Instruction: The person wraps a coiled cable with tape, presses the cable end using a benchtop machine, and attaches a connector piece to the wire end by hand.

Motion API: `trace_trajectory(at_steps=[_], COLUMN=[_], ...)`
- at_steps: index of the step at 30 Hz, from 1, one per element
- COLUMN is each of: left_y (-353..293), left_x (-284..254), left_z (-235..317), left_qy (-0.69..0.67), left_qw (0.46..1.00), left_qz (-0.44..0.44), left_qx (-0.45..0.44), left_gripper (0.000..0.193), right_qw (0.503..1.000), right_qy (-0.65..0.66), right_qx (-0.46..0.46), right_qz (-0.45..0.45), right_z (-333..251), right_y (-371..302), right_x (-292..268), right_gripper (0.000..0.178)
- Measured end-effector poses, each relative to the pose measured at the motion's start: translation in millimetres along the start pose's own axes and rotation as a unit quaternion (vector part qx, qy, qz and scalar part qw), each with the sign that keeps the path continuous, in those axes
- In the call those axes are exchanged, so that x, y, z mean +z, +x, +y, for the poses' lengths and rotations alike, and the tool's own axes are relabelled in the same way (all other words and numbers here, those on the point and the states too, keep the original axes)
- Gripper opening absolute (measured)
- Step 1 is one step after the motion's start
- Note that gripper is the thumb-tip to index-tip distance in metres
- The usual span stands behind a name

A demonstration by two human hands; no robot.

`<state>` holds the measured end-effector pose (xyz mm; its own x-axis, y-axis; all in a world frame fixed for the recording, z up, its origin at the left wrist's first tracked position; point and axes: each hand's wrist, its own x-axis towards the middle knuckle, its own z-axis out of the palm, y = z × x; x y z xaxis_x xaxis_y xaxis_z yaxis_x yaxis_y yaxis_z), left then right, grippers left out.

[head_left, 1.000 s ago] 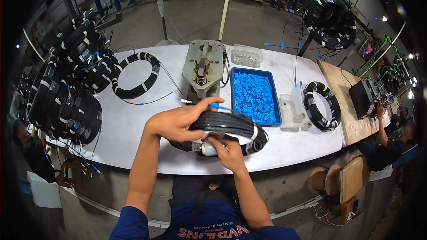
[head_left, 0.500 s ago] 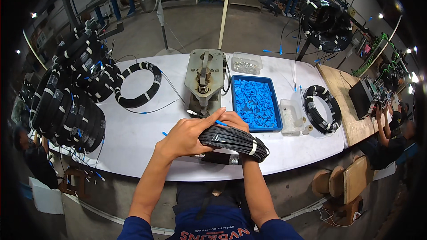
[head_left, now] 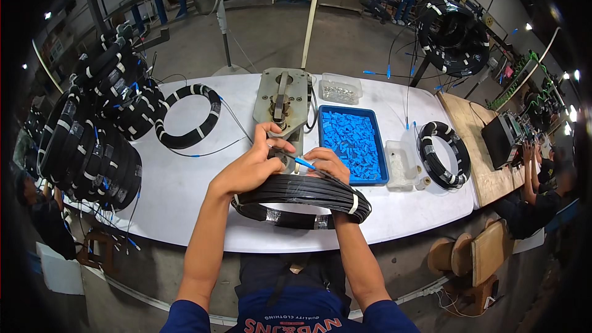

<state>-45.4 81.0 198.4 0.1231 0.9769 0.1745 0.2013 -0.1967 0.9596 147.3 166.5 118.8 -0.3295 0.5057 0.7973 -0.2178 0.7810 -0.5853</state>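
Note:
A coil of black cable (head_left: 296,192) with white ties hangs around my right wrist, above the near edge of the table. A blue connector (head_left: 306,164) on a cable end shows between my hands. My right hand (head_left: 328,161) has its fingers closed at this connector. Just to the left, my left hand (head_left: 251,163) is bent with thumb and fingers pinching the thin black cable near its end, though the fingertips partly hide it. Both hands are right in front of a metal hand press (head_left: 282,95), whose lower part they cover.
Right of the press stands a blue tray (head_left: 383,176) of small blue parts, with clear plastic boxes (head_left: 401,163) nearby. Cable coils (head_left: 444,154) lie at both sides. Stacked coils (head_left: 92,166) fill the left end. Co-workers (head_left: 533,188) sit at either side.
My left hand has moved up toward the press, its fingers now bent around the cable. The blue connector now shows between both hands, and more of the coil is uncovered.

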Motion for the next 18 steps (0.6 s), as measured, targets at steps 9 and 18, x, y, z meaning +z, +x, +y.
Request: trace_trajectory(at_steps=[9,18], left_y=[36,37], left_x=[-9,-5], left_z=[-9,-28], left_qy=[0.061,-0.029], left_qw=[0.967,0.984], left_qz=[-0.122,-0.080], left_qx=[-0.216,-0.155], left_gripper=[0.055,0.028], right_qw=[1.000,0.999], right_qy=[0.026,0.014], right_qx=[-0.003,0.027], right_qz=[0.004,-0.014], right_z=[12,13], right_y=[1,6], right_x=[14,11], right_gripper=[0.022,0.038])
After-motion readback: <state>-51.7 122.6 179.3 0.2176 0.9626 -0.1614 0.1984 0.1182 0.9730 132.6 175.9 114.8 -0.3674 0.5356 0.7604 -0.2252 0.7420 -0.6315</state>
